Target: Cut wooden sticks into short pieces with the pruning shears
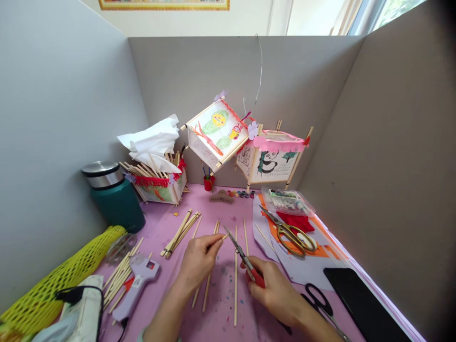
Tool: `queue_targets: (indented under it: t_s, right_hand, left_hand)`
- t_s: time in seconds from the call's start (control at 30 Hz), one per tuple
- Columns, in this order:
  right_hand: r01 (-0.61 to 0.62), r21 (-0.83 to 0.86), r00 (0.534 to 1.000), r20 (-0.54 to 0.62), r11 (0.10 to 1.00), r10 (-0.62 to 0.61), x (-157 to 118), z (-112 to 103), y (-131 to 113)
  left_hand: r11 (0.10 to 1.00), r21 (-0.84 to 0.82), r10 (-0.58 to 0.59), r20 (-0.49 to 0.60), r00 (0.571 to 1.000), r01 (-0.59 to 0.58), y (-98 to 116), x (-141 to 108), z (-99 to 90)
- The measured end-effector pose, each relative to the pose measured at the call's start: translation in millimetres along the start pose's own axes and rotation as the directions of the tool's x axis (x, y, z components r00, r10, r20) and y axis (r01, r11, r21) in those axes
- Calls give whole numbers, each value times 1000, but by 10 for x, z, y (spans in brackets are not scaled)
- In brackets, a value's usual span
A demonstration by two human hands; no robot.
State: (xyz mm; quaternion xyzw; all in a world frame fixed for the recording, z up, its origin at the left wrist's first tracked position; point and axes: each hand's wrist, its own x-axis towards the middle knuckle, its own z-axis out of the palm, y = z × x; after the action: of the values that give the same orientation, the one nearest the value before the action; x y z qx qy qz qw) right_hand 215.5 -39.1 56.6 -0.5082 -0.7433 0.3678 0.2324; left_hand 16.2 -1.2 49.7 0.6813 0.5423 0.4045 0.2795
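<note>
**We are keeping everything within reach**

Over the pink-topped table [224, 318], we are working beneath two hanging paper lanterns [272, 159], with bundled wooden sticks [180, 232] and a glue gun [137, 285] lying at left, close to hand. Our left hand [197, 261] is pinching a thin stick [221, 237] between thumb and fingers, presenting its end. Our right hand [276, 292] is clenching red-handled scissors [257, 278], angling their blades just beside that stick.

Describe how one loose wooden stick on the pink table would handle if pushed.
This slender wooden stick would probably roll or slide on the pink tabletop. It looks light and fairly stiff, but thin enough to snap if bent.
</note>
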Motion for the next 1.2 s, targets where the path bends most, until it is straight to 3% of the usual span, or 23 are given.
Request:
queue_targets:
  t_s: [0.17,0.37,0.63,0.83,1.03,1.2]
  right_hand:
    - [23,-16,999,-28,1000,-24,-17,14,-19]
    - [6,26,1000,-2,1000,-6,13,2,26]
    - [-70,206,985,172,976,35,-20,-188,-75]
    - [-91,189,983,175,978,57,15,-151,-63]
    - [-77,191,985,165,978,46,19,-134,-34]
    - [-5,146,997,71,989,-6,-14,-57,42]
  left_hand:
    - [999,12,32,2,999,-32,4,-6,-17]
    - [981,150,122,-9,992,-120,19,-20,10]
    - [992,114,47,80,996,-56,31,-24,43]
    - [999,51,-19,153,988,12,33,-6,-5]
    - [999,38,-28,156,987,22,48,-6,-3]
    - [999,33,-5,150,989,0,70,-18,11]
